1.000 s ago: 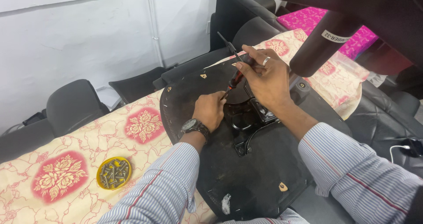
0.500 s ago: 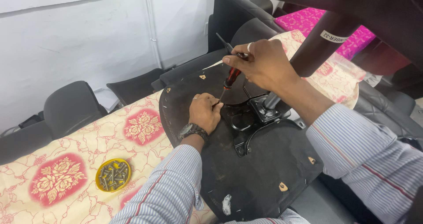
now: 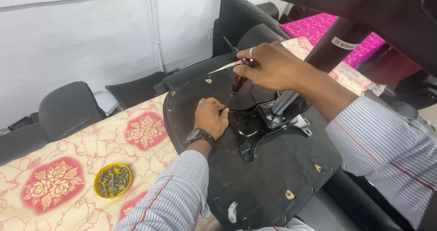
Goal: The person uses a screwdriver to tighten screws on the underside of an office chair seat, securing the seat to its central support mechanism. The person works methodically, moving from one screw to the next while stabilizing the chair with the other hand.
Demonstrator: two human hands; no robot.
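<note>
Two hands we count, and one screwdriver point(image 3: 237, 82) between them. Our right hand point(image 3: 273, 67) is clamped around its dark red handle, the shaft slanting down from that grip to our left hand point(image 3: 210, 117), whose curled fingers pinch at the tip on the upturned chair seat point(image 3: 273, 176). The tip and whatever it meets are hidden under those fingers. One metal bracket point(image 3: 268, 122) sits just right of the grip. One yellow dish point(image 3: 113, 180) of screws lies well left, too heaped to count.
</note>
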